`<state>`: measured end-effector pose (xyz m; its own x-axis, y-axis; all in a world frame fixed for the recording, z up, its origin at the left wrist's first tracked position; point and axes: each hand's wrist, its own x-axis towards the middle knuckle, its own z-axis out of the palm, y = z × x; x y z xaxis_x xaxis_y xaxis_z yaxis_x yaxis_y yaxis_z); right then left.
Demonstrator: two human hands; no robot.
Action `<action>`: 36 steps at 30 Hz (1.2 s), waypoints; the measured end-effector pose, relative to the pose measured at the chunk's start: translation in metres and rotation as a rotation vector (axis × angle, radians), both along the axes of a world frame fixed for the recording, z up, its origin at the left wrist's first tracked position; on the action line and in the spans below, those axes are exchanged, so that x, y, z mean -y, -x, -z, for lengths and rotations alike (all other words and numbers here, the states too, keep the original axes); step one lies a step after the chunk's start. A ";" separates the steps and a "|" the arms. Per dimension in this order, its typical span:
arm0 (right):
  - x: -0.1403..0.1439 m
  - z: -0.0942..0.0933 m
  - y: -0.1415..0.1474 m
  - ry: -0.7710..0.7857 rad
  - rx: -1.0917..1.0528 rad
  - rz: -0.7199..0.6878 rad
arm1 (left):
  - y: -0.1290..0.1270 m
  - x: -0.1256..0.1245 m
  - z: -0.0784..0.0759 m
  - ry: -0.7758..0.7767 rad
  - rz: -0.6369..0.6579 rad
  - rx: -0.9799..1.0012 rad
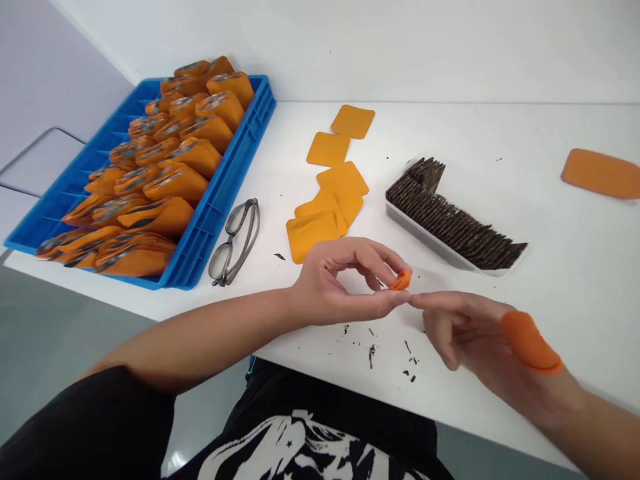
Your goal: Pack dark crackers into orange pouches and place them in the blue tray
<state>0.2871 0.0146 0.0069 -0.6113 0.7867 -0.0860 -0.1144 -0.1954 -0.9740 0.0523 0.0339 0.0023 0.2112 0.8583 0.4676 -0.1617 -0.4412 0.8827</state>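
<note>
Near the table's front edge, my left hand (345, 280) pinches a small crumpled orange piece (401, 279) between thumb and fingertips; its kind is unclear. My right hand (475, 340) meets it from the right, the index finger stretched out so its tip touches the left thumb tip. The other right fingers are partly curled, with nothing visible in them. A bright orange band or patch (530, 341) lies over the heel of that hand, by the wrist. Beyond both hands, a clear plastic tray (430, 243) holds rows of thin dark squares (450, 217).
Several rounded yellow-orange squares (313, 233) lie loosely in the middle. At left, a blue crate (220, 220) holds many folded orange pieces (173, 217) with dark material inside. Glasses (233, 243) lie beside it. Dark crumbs (371, 355) dot the front; an orange pad (600, 173) lies far right.
</note>
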 end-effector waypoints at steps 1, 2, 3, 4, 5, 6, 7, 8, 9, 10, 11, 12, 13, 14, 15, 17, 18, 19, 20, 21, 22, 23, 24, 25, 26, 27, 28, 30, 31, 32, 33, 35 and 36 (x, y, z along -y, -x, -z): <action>0.001 0.002 0.000 -0.029 0.014 0.017 | 0.000 0.000 0.000 0.009 -0.006 0.011; 0.002 0.004 0.001 -0.070 0.032 0.035 | 0.000 0.001 -0.001 0.012 -0.015 0.018; 0.004 0.006 0.001 -0.122 0.065 0.063 | 0.001 0.002 -0.001 0.013 -0.021 0.019; 0.006 0.008 0.002 -0.188 0.114 0.104 | 0.001 0.002 -0.001 0.011 -0.014 0.014; 0.007 0.009 0.002 -0.260 0.179 0.158 | 0.001 0.003 -0.002 0.015 0.005 0.003; 0.009 0.010 0.003 -0.333 0.248 0.219 | 0.001 0.004 -0.002 0.028 0.028 -0.011; 0.010 0.010 0.003 -0.401 0.310 0.273 | 0.001 0.006 -0.002 0.047 0.059 -0.031; 0.010 0.009 0.003 -0.465 0.352 0.312 | 0.000 0.007 -0.002 0.074 0.093 -0.051; 0.010 0.009 0.004 -0.524 0.365 0.327 | -0.001 0.009 -0.001 0.104 0.122 -0.065; 0.009 0.008 0.003 -0.576 0.359 0.313 | -0.001 0.010 -0.001 0.131 0.146 -0.071; 0.008 0.007 0.003 -0.618 0.349 0.282 | -0.002 0.011 0.000 0.148 0.161 -0.068; 0.007 0.006 0.003 -0.656 0.335 0.242 | -0.003 0.012 0.000 0.153 0.172 -0.057; 0.006 0.005 0.002 -0.685 0.322 0.201 | -0.003 0.013 0.001 0.149 0.178 -0.044; 0.005 0.004 0.002 -0.704 0.310 0.174 | -0.003 0.013 0.002 0.139 0.175 -0.032; 0.005 0.004 0.002 -0.707 0.303 0.164 | -0.003 0.013 0.002 0.125 0.178 -0.029; 0.005 0.004 0.001 -0.696 0.292 0.186 | -0.003 0.012 0.002 0.108 0.177 -0.035; 0.006 0.003 0.001 -0.691 0.287 0.191 | -0.003 0.011 0.002 0.112 0.171 -0.042; 0.006 0.003 0.001 -0.690 0.282 0.187 | -0.003 0.011 0.002 0.122 0.157 -0.042; 0.006 0.002 0.001 -0.698 0.275 0.177 | -0.002 0.011 0.002 0.138 0.138 -0.036; 0.006 0.001 0.001 -0.706 0.272 0.163 | -0.002 0.010 0.001 0.163 0.122 -0.027; 0.005 0.000 0.001 -0.715 0.275 0.158 | -0.002 0.010 0.001 0.195 0.111 -0.021; 0.004 -0.001 0.001 -0.729 0.277 0.160 | -0.002 0.010 0.000 0.220 0.118 -0.016; 0.003 -0.003 0.002 -0.745 0.277 0.166 | -0.002 0.010 -0.001 0.236 0.136 -0.009; 0.001 -0.004 0.002 -0.763 0.278 0.174 | -0.002 0.010 -0.001 0.246 0.163 -0.005; 0.000 -0.005 0.002 -0.782 0.272 0.174 | -0.001 0.009 -0.002 0.250 0.191 -0.001; -0.001 -0.006 0.002 -0.798 0.262 0.168 | -0.001 0.009 -0.002 0.248 0.211 0.007; -0.002 -0.006 0.002 -0.812 0.253 0.161 | -0.001 0.008 -0.003 0.243 0.222 0.015; -0.003 -0.005 0.001 -0.824 0.248 0.151 | -0.002 0.008 -0.003 0.256 0.222 0.018; -0.004 -0.005 0.000 -0.828 0.239 0.145 | -0.002 0.008 -0.004 0.270 0.224 0.022; -0.004 -0.004 0.000 -0.828 0.227 0.143 | -0.003 0.008 -0.004 0.294 0.225 0.032; -0.005 -0.003 -0.001 -0.826 0.216 0.147 | -0.004 0.008 -0.004 0.327 0.230 0.045; -0.006 -0.003 -0.004 -0.841 0.216 0.128 | -0.006 0.010 -0.004 0.406 0.238 0.086; -0.007 -0.004 -0.005 -0.876 0.237 0.098 | -0.006 0.011 -0.005 0.442 0.245 0.109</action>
